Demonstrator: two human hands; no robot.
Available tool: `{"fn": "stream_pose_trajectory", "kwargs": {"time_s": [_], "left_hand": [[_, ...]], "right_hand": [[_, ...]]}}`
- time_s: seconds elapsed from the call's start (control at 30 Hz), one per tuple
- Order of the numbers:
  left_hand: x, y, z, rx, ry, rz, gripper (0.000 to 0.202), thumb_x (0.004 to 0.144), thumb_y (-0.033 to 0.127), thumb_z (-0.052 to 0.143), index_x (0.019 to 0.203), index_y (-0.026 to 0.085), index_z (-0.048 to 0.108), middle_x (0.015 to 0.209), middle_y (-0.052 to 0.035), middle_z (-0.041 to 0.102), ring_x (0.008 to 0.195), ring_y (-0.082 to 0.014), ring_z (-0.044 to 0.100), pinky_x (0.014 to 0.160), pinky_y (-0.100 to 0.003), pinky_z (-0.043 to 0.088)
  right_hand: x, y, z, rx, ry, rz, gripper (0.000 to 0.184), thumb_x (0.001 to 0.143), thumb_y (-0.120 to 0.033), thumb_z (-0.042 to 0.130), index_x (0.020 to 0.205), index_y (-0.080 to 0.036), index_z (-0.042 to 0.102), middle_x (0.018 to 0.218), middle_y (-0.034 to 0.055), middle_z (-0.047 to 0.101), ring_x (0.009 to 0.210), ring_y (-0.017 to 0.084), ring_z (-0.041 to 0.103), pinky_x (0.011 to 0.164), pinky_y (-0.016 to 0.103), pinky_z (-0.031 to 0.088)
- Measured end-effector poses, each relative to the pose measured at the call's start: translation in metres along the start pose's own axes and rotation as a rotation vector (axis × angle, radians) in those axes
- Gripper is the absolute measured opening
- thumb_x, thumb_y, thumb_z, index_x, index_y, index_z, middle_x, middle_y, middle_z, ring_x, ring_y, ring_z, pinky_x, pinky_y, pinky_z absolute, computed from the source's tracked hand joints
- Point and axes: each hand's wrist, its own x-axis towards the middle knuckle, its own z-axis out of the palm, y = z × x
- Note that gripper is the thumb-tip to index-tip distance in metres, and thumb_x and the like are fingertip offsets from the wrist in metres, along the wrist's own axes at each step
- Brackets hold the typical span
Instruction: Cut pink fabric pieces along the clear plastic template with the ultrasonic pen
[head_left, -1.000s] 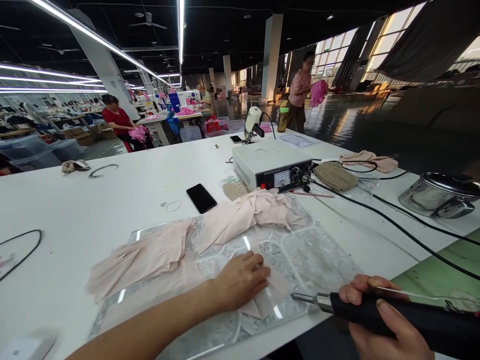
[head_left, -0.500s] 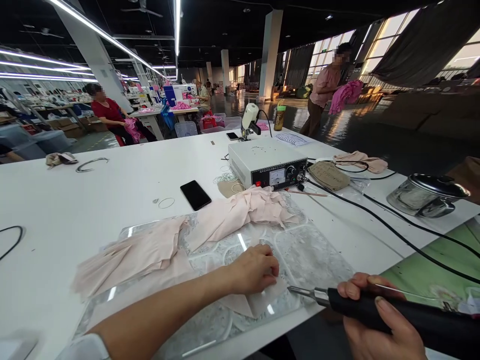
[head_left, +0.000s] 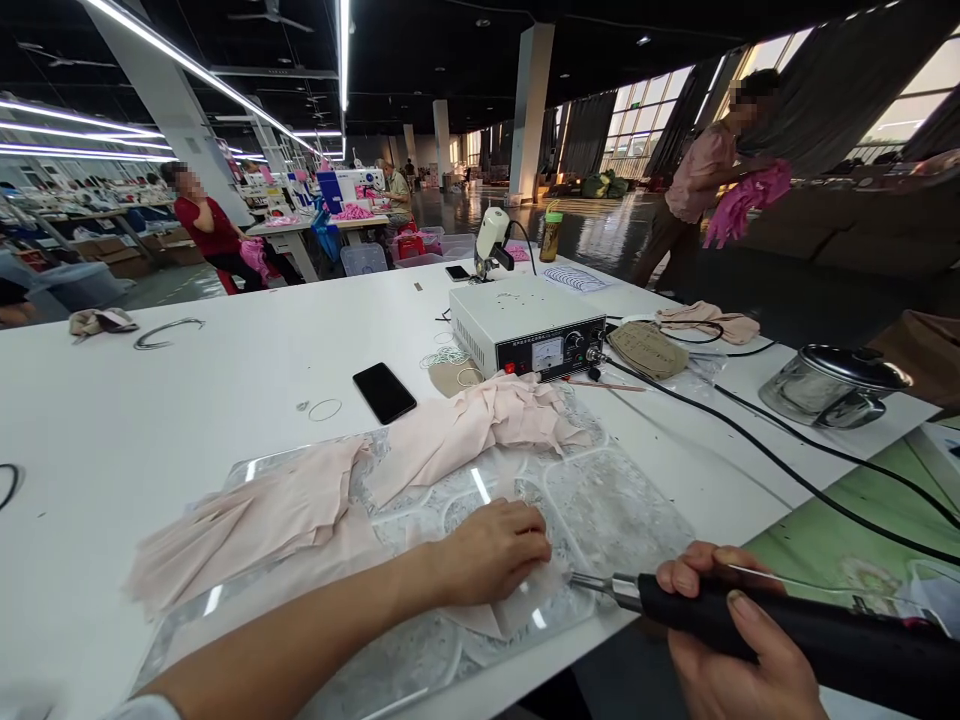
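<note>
My left hand (head_left: 495,552) lies on a pale pink fabric piece (head_left: 480,620), its fingers curled down onto it. Their tips are partly hidden. The fabric rests on a clear, glossy sheet (head_left: 615,500) on the white table. My right hand (head_left: 739,620) is wrapped round the black handle of a corded cutting pen (head_left: 690,597). Its metal tip points left and is at the fabric's right edge, close to my left fingers; I cannot tell whether it touches. Farther back lie two stacks of pale pink fabric pieces, a left stack (head_left: 277,510) and a far stack (head_left: 480,430).
A control box (head_left: 525,325) with a meter stands behind the fabric; a black cable (head_left: 720,415) runs right from it. On the table are a phone (head_left: 384,392), a glass pot (head_left: 832,385) and a bottle (head_left: 551,235). A person carrying pink fabric (head_left: 709,175) walks beyond.
My view has shifted slightly, while both hands keep almost the same pose, with the pen tip beside the fabric. The walking person has moved right. A seated person in red has raised a hand.
</note>
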Motion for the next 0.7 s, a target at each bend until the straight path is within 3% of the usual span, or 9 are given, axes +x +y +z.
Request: {"fn": "stream_pose_trajectory", "kwargs": {"time_s": [0.13, 0.2, 0.37, 0.7], "left_hand": [[-0.0077, -0.0019, -0.0004, 0.137, -0.018, 0.195, 0.018, 0.096, 0.013, 0.051, 0.107, 0.015, 0.064, 0.101, -0.0066, 0.066, 0.088, -0.0172, 0.059, 0.080, -0.028, 0.045], [-0.0086, -0.0028, -0.0008, 0.207, -0.007, 0.244, 0.018, 0.098, 0.014, 0.048, 0.106, 0.014, 0.064, 0.097, -0.0065, 0.066, 0.085, -0.0165, 0.058, 0.077, -0.028, 0.045], [-0.0077, -0.0039, -0.0028, 0.220, -0.016, 0.259, 0.012, 0.095, 0.013, 0.055, 0.098, 0.014, 0.066, 0.094, -0.0050, 0.065, 0.081, -0.0154, 0.057, 0.075, -0.027, 0.043], [-0.0057, -0.0036, -0.0065, 0.188, -0.064, 0.223, 0.017, 0.094, 0.013, 0.056, 0.108, 0.017, 0.065, 0.096, -0.0045, 0.064, 0.084, -0.0160, 0.056, 0.079, -0.027, 0.043]], "right_hand": [[0.0007, 0.0025, -0.0069, -0.003, -0.045, -0.007, 0.017, 0.060, -0.023, 0.064, 0.076, -0.020, 0.059, 0.070, -0.0005, 0.055, 0.051, 0.012, 0.052, 0.047, 0.028, 0.048], [0.0002, 0.0023, -0.0094, -0.005, -0.075, -0.016, 0.017, 0.062, -0.023, 0.064, 0.077, -0.020, 0.059, 0.069, -0.0007, 0.055, 0.052, 0.012, 0.052, 0.047, 0.028, 0.048], [-0.0035, 0.0008, -0.0102, -0.018, -0.083, -0.046, 0.017, 0.063, -0.024, 0.065, 0.078, -0.020, 0.059, 0.069, -0.0005, 0.054, 0.053, 0.014, 0.053, 0.046, 0.029, 0.047], [-0.0079, -0.0007, -0.0067, -0.067, -0.076, -0.086, 0.016, 0.064, -0.024, 0.062, 0.079, -0.019, 0.059, 0.070, -0.0002, 0.054, 0.052, 0.014, 0.053, 0.047, 0.031, 0.048]]}}
